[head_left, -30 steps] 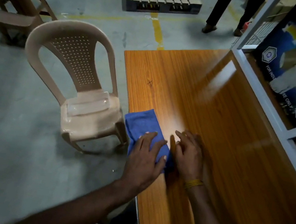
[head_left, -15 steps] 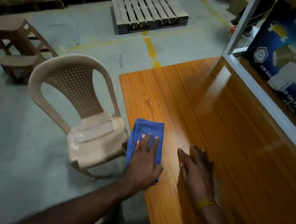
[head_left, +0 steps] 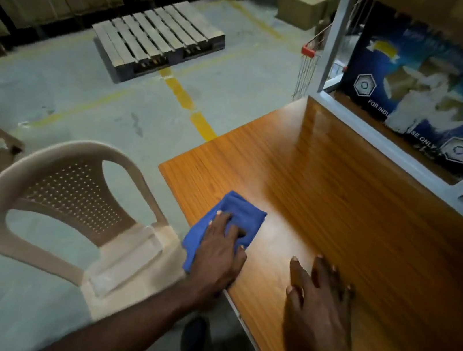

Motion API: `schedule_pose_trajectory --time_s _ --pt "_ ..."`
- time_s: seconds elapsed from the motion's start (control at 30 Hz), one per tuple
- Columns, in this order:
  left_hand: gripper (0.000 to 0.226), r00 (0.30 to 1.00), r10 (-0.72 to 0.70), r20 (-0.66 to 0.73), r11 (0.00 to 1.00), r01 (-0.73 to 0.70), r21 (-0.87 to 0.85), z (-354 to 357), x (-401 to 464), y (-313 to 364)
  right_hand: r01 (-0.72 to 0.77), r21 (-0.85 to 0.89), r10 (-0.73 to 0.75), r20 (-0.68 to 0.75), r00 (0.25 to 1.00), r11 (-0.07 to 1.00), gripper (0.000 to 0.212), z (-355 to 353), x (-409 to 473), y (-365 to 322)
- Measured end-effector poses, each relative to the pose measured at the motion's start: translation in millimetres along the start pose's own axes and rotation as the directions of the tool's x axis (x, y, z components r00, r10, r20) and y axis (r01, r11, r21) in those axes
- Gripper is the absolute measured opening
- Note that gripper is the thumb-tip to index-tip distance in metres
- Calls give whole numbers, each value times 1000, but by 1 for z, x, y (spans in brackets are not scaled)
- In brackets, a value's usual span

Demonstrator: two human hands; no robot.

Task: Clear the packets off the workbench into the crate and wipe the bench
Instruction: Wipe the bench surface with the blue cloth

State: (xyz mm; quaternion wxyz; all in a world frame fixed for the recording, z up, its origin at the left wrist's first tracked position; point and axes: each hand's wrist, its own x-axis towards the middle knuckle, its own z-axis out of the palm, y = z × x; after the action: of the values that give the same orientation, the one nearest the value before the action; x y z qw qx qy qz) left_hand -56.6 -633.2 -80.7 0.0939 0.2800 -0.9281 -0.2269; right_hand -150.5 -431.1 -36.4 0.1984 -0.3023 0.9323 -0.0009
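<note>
A folded blue cloth lies on the left edge of the orange wooden workbench, partly hanging over the side. My left hand presses down on the cloth with its fingers curled into the fabric. My right hand rests flat on the bench top to the right, fingers spread, holding nothing. No packets or crate show in the head view.
A beige plastic chair stands close against the bench's left side. A grey metal shelf frame with a blue printed box borders the bench's far side. A wooden pallet, cardboard boxes and a wire trolley sit beyond.
My left hand has slid the cloth forward along the bench's left edge, away from me. My right hand has drifted apart from the left and stays flat. The view has tilted up.
</note>
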Motion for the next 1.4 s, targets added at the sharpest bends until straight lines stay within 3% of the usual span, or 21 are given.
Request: schedule_pose_trajectory --time_s 0.1,0.2,0.3,0.47,0.6,0.77,1.03,1.13,1.33,1.4 --pt "57 1000 -24 3 989 23 144 -14 40 -20 -106 22 105 31 994 994 62 -3 5 -28" --pt "69 994 29 106 974 -52 221 -13 79 -9 -193 81 193 9 981 978 63 -2 8 -51" --pt "68 961 145 234 952 -200 231 -4 79 3 -244 195 255 -33 966 950 60 1 4 -63" --pt "74 846 364 390 854 -470 223 -25 36 -33 -269 213 286 -52 957 939 58 -1 -1 -69" --pt "69 920 238 311 908 -324 265 -48 61 -74 -247 269 258 -7 966 931 65 0 -6 -66" --pt "65 984 58 171 948 -108 301 -29 75 -37 -221 268 212 63 975 938 71 -3 -4 -60" --pt "68 974 167 152 936 -205 287 -5 -49 -9 -193 260 177 81 981 946 77 3 -6 -46" --pt "66 967 146 210 940 -202 276 -13 -73 -14 -188 279 182 49 982 942 76 6 -9 -47" --pt "61 987 -38 153 979 6 205 -44 -39 -58 -172 247 166 43 985 954 70 3 -17 -50" --pt "60 988 -14 153 978 -18 210 -55 -12 -74 -171 253 167 40 985 952 68 3 -19 -50"
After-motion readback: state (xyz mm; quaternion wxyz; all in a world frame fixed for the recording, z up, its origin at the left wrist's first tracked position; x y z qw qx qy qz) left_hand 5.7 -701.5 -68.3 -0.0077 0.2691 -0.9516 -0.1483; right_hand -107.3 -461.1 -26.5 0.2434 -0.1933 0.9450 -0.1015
